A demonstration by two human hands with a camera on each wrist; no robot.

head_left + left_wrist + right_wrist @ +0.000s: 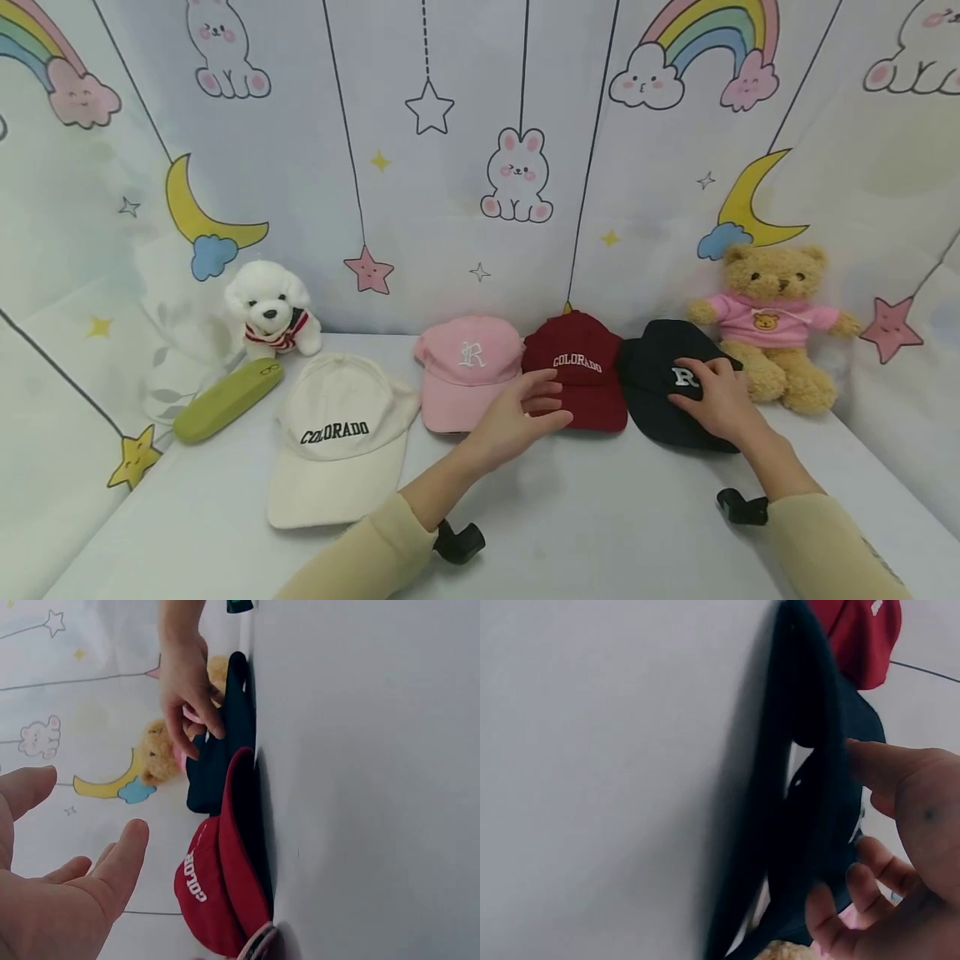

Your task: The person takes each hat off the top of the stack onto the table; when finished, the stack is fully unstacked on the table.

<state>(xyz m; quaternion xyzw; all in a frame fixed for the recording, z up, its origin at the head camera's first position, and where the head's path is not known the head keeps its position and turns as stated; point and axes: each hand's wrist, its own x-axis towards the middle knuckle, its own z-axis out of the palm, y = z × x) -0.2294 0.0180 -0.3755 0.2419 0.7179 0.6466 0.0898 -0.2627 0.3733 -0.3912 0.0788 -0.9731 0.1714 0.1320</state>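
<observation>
My right hand (716,396) lies over the black cap (652,417), its thumb and fingers spread at the front around the white R. In the right wrist view, the thumb touches the dark cap (817,795) and the other fingers stand apart from one another. My left hand (521,412) hovers in front of the red cap (585,400) lettered COLORADO, fingers spread and loosely bent, holding nothing. A pink cap (442,400) with a white R sits left of the red one. Farther left is a cream cap (330,492), also lettered COLORADO.
A white plush dog (262,292) sits at the back left beside a green case (228,400). The teddy bear (780,367) in a pink top leans at the back right, against the patterned backdrop (465,183). White cloth (585,525) covers the table.
</observation>
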